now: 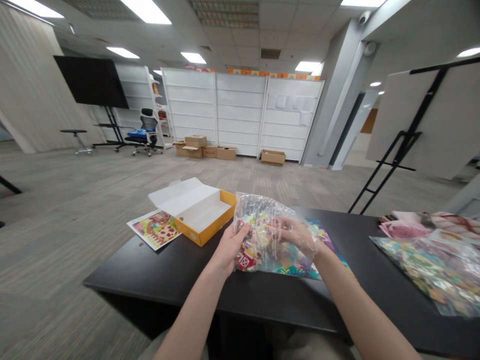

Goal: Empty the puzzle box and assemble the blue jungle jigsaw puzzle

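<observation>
A clear plastic bag (258, 205) full of small colourful printed pieces is held up over the front part of the black table. My left hand (228, 247) is closed on the bag's left side, thumb on top. My right hand (300, 235) reaches inside the bag from the right, its fingers bent among the pieces; what they grip, if anything, is too small to name. Under and behind the bag lies a colourful printed sheet (300, 265). To the left stands an open yellow box (202, 232) with a white inside and its lid folded back.
Left of the box, a picture card (157, 230) lies on the black table (157, 277). At the right are another clear bag of pieces (423, 265) and pink cloth (405, 225). Beyond the table stand a whiteboard stand (397, 145), cardboard boxes (195, 145) and white shelves.
</observation>
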### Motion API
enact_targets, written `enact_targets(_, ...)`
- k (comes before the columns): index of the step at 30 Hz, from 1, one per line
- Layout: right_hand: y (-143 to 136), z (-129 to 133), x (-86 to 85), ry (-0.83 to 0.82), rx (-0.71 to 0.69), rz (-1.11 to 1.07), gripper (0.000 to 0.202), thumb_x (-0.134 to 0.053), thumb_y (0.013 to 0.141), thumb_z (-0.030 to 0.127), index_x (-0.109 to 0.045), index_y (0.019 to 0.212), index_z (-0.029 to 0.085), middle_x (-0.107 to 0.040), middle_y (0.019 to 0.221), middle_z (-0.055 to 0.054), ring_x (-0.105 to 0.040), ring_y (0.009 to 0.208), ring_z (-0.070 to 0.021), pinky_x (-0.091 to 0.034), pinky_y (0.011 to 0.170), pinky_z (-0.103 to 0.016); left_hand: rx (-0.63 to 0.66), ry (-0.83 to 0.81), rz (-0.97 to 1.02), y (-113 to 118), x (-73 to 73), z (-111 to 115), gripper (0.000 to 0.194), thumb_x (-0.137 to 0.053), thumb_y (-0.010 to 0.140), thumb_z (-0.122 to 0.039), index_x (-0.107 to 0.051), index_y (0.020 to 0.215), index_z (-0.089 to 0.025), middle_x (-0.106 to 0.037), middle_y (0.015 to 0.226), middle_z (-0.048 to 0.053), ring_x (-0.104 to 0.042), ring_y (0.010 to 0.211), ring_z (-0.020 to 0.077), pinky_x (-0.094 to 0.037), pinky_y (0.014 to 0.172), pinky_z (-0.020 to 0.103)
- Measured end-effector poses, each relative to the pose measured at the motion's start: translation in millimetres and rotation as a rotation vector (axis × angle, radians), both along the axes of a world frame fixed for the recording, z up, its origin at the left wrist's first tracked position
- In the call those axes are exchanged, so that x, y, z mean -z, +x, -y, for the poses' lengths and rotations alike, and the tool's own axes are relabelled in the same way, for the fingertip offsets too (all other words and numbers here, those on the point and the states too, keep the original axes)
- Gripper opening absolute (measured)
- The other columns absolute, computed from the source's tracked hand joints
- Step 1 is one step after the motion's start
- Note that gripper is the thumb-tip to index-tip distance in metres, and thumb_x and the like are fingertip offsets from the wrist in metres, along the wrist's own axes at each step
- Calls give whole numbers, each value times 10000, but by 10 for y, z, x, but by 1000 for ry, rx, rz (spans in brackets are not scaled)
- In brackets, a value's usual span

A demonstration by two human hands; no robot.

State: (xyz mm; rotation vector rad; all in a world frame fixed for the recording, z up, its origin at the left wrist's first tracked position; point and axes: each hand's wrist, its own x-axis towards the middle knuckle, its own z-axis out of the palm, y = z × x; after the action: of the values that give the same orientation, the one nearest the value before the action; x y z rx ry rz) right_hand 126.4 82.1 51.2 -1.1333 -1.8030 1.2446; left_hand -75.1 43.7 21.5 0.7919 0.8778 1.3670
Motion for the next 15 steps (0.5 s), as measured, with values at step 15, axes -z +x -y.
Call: enact_targets(15, -106, 63, 196, 36, -51, -137, 368, -753, 775, 473, -716, 1060, 244, -742, 990, -57, -694, 872, -243, -582, 790, -383, 120, 65, 24, 124, 9, 42, 494, -808, 737, -484, -677, 1101, -176, -749, 1020, 73, -709, 907, 236, -548, 834, 335)
